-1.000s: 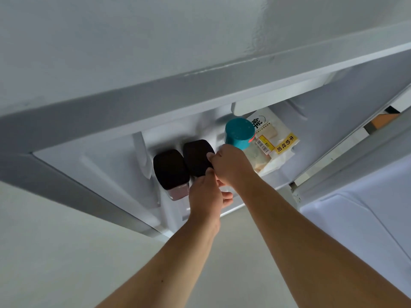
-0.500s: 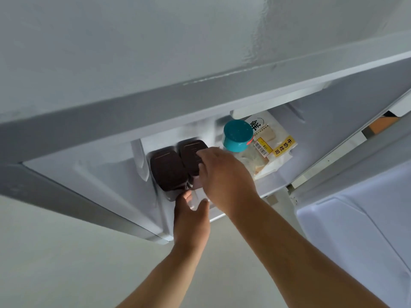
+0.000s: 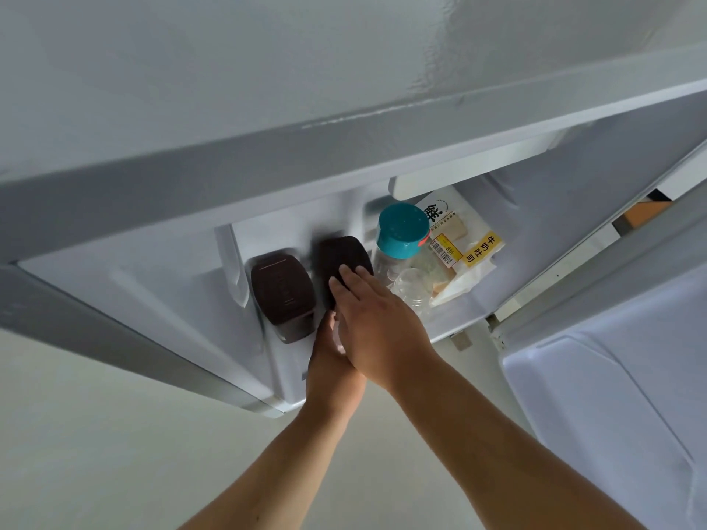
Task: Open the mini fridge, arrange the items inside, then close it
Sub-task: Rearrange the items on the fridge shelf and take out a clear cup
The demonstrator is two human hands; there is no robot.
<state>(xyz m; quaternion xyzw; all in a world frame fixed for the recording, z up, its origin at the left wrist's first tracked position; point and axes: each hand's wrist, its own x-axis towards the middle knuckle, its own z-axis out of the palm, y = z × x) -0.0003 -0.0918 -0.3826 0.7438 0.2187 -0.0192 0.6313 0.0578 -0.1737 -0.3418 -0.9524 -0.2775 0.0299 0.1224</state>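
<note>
I look down into the open mini fridge (image 3: 172,300). Two dark brown lidded jars stand side by side on its floor. The left jar (image 3: 283,288) stands free. On the right jar (image 3: 340,254), which looks blurred, my right hand (image 3: 378,323) lies over the lid with its fingers together. My left hand (image 3: 333,372) is under the right one at the jar's near side, its fingers mostly hidden. To the right stands a clear bottle with a teal cap (image 3: 401,229), and a bagged loaf of bread (image 3: 470,246) lies behind it.
The fridge's grey top (image 3: 267,89) fills the upper view and overhangs the compartment. The open door (image 3: 612,415) stands at the right, its white inner liner facing me. Pale floor (image 3: 114,453) lies below at the left.
The right jar has shifted right, away from the left jar, opening a gap between them. My right hand slid flatter onto its lid. My left hand came back up beneath it.
</note>
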